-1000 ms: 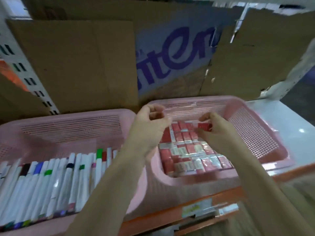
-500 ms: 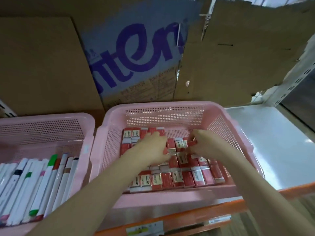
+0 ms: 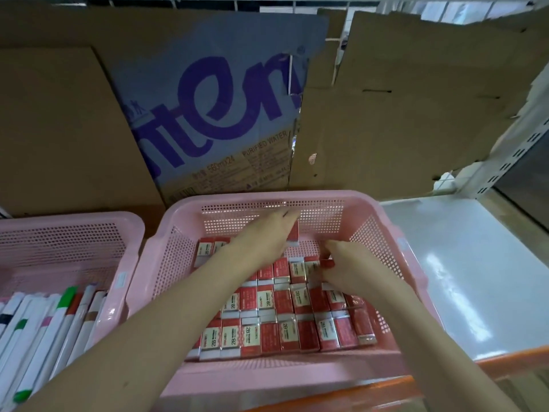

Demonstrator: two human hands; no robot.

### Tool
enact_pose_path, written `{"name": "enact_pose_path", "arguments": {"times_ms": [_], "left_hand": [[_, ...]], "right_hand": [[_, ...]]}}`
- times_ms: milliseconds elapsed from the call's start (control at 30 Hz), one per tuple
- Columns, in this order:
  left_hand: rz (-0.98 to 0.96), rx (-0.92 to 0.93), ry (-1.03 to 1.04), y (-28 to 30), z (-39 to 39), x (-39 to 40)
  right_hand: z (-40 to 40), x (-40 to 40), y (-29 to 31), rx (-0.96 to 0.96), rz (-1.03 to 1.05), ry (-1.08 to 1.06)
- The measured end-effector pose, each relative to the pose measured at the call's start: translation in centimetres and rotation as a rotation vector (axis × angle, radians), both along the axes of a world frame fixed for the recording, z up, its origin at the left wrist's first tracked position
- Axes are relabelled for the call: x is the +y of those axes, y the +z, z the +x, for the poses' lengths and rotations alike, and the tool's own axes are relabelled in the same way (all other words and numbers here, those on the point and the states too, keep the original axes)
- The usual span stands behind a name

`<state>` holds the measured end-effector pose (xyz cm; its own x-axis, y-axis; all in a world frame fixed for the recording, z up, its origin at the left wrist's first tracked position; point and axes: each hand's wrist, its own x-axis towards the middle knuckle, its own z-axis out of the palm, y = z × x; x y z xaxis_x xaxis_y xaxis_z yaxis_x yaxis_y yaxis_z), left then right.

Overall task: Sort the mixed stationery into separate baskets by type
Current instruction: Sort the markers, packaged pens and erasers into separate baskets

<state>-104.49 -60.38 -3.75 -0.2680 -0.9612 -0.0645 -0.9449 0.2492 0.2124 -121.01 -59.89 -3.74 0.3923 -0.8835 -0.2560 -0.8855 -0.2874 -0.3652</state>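
Markers: a row of white markers (image 3: 44,325) with coloured caps lies side by side in the left basket (image 3: 71,221); this type looks already sorted, as far as the picture shows.
Erasers: many red and white erasers (image 3: 267,322) lie in neat rows in the right basket (image 3: 395,263), filling its near and middle part.
Eraser label: "2B" can be read on several wrappers; the smaller print is too fine to read.
Right hand: the right hand (image 3: 353,272) pinches one red eraser (image 3: 326,263) between curled fingers, just above the middle row.
Left hand: the left hand (image 3: 267,233) reaches to the far part of the basket and holds another eraser (image 3: 293,234) at its fingertips, near the back wall.
Progress: I judge the sorting is well advanced; two types are in separate baskets and no mixed pile is in view.
Left to do: the two held erasers are not yet set down, and the far right corner of the basket has free room.
Bench: a white bench (image 3: 463,278) with an orange edge carries the baskets.
Cardboard: a flat carton (image 3: 214,114) behind the baskets shows big purple letters, cut off, and the words "PURIFIED WATER" with "560ml x24", I think.
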Motion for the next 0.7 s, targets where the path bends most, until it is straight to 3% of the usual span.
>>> {"name": "enact_pose_path", "arguments": {"times_ms": [167,367,700], "left_hand": [[0.021,-0.175,-0.100,-1.8,0.4,-0.2],[0.104,-0.301,-0.038,-0.8,1.1,0.7],[0.253,-0.210,0.071,-0.5,3.2,4.2]], "right_hand": [[0.2,-0.5,0.3,0.018,-0.044,-0.006],[2.0,-2.8,0.8,-0.073,-0.138,-0.104],[5.5,-2.8,-1.2,-0.022,-0.072,-0.077]]}}
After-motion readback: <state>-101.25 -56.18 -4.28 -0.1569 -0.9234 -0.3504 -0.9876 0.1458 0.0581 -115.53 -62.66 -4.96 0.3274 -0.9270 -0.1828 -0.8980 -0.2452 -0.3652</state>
